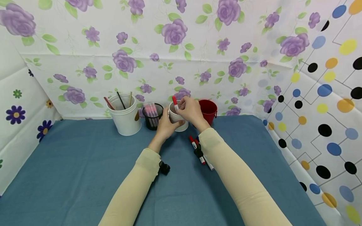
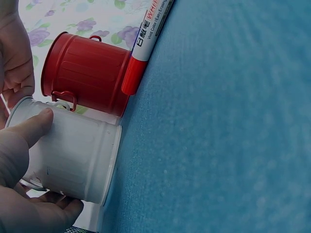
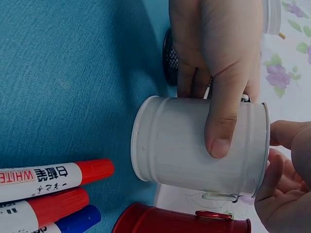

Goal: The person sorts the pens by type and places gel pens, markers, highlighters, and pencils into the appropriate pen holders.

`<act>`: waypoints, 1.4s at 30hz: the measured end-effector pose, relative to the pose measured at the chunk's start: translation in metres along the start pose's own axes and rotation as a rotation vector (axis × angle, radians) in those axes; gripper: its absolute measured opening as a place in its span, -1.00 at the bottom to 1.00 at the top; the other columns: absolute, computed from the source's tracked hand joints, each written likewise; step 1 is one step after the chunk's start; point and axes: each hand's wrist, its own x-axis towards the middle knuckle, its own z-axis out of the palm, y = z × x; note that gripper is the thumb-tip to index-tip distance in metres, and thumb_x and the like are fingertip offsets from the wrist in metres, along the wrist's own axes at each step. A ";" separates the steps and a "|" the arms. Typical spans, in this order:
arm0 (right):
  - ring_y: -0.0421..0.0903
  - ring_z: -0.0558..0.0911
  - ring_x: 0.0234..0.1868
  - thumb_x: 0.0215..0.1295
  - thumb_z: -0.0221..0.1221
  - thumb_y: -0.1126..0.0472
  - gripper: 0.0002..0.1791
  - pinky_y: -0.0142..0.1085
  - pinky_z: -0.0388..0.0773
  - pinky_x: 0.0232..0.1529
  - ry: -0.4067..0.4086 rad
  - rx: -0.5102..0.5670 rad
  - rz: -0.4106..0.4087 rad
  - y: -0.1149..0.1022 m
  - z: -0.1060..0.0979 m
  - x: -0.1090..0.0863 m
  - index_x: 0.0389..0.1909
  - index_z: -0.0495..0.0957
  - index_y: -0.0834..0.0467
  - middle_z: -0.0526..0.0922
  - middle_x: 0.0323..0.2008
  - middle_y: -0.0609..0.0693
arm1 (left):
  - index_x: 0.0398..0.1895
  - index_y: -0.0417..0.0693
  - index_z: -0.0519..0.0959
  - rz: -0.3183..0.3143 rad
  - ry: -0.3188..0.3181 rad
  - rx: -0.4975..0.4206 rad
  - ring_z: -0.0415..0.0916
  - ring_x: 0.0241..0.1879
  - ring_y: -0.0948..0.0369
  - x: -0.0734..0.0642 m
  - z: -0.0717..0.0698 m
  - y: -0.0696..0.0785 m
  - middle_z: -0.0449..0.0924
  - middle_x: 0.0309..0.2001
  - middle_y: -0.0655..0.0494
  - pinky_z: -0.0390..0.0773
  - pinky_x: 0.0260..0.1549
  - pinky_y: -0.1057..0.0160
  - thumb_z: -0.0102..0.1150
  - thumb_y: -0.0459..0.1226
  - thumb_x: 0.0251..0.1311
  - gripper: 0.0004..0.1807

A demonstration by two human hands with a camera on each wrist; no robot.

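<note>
My left hand point(image 1: 166, 126) grips a small white metal bucket point(image 1: 182, 127) standing on the cloth. Its thumb lies along the front wall and the fingers go round the left side, as the right wrist view of the bucket point(image 3: 194, 145) also shows. Over the bucket's mouth, my right hand point(image 1: 192, 110) pinches a red-capped marker point(image 1: 175, 101), cap up, the lower part hidden inside the bucket. The right fingertips point(image 3: 277, 167) are curled at the rim. Just right of the white bucket stands a red bucket point(image 1: 208, 110), partly behind my right hand.
Red-capped markers point(image 1: 193, 142) and a blue-capped marker point(image 3: 80, 221) lie near my right forearm. To the left stand a black mesh cup point(image 1: 152, 124) with pink pens and a larger white bucket point(image 1: 125, 121) holding sticks. A floral backdrop point(image 1: 169, 62) rises behind the blue cloth point(image 1: 99, 163).
</note>
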 end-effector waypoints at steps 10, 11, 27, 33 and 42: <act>0.03 0.75 -0.14 0.38 0.34 0.25 -0.72 -0.10 0.73 -0.05 -0.004 0.080 -0.075 0.006 -0.008 -0.004 0.05 0.64 0.26 0.80 -0.16 0.13 | 0.70 0.09 0.01 0.006 0.001 0.003 0.37 0.44 -0.13 0.001 0.000 -0.002 0.31 0.53 -0.16 0.43 0.38 -0.19 0.50 0.12 0.25 0.13; 0.03 0.75 -0.14 0.40 0.34 0.25 -0.72 -0.09 0.73 -0.04 -0.006 0.088 -0.093 0.006 -0.011 -0.005 0.06 0.64 0.26 0.79 -0.15 0.13 | 0.70 0.09 0.01 0.009 0.002 0.005 0.37 0.43 -0.13 0.001 0.000 -0.002 0.32 0.52 -0.16 0.43 0.38 -0.19 0.50 0.12 0.25 0.13; 0.01 0.73 -0.21 0.43 0.38 0.17 -0.67 -0.05 0.71 -0.09 -0.220 -0.049 -0.151 0.000 -0.060 -0.058 0.12 0.69 0.22 0.78 -0.16 0.10 | 0.69 0.07 0.03 0.029 0.012 -0.005 0.33 0.48 -0.12 0.001 0.002 -0.003 0.30 0.54 -0.16 0.38 0.42 -0.19 0.52 0.04 0.26 0.09; -0.03 0.72 -0.25 0.39 0.42 0.18 -0.70 -0.07 0.71 -0.07 -0.274 -0.093 -0.108 0.010 -0.056 -0.080 0.05 0.70 0.23 0.77 -0.24 0.07 | 0.70 0.09 0.02 0.019 0.016 -0.002 0.33 0.49 -0.10 0.001 0.001 -0.004 0.32 0.54 -0.14 0.37 0.43 -0.17 0.52 0.03 0.26 0.10; -0.14 0.69 -0.44 0.35 0.42 0.23 -0.69 -0.17 0.73 -0.28 -0.331 -0.203 -0.044 0.028 -0.035 -0.103 0.04 0.72 0.30 0.79 -0.35 0.07 | 0.69 0.09 0.04 0.022 0.023 -0.009 0.32 0.50 -0.09 0.001 0.001 -0.002 0.33 0.53 -0.13 0.34 0.46 -0.16 0.53 0.02 0.25 0.09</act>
